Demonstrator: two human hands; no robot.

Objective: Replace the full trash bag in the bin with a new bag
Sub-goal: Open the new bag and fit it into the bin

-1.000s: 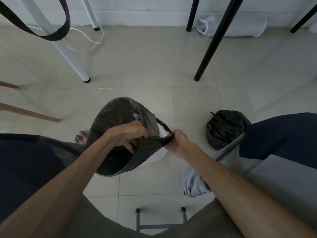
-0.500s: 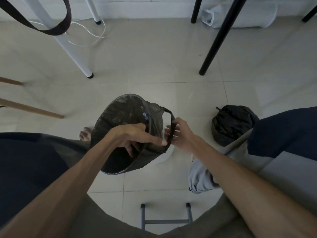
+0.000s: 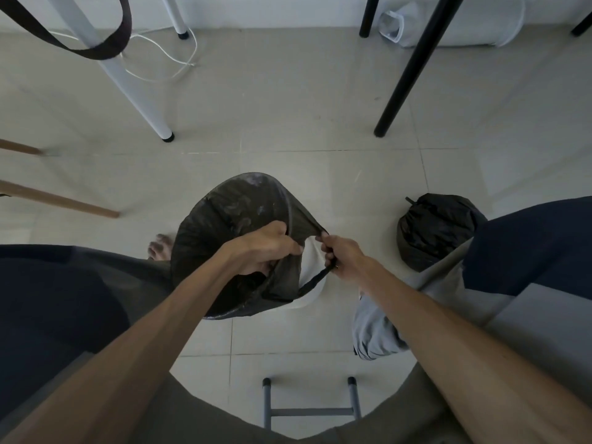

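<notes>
At the far left two wooden legs (image 3: 57, 200) slant across the tiled floor (image 3: 288, 100), and a dark strap (image 3: 96, 52) loops in front of a white table leg (image 3: 128, 81), with a white cable (image 3: 179, 59) lying behind it. Bare toes (image 3: 159, 248) show just left of the bin.

The white bin (image 3: 309, 293) stands on the floor in the middle, lined with a new black bag (image 3: 230, 216) whose mouth is open and draped over most of the rim. The left hand (image 3: 262, 248) reaches over the near edge of the bag, fingers curled around a fold of the plastic at the right side of the opening. Just to its right, the right hand (image 3: 341, 254) grips the bag's edge in curled fingers and holds it stretched away from the bin, so a taut loop of plastic runs down from the fist and bare white bin wall shows between the two hands.

Right of the bin, well apart from it, the full tied bag (image 3: 432, 229) sits on the floor beside a clothed knee (image 3: 525, 245). A black table leg (image 3: 413, 68) stands behind, and a white mesh object (image 3: 448, 24) lies along the wall.
</notes>
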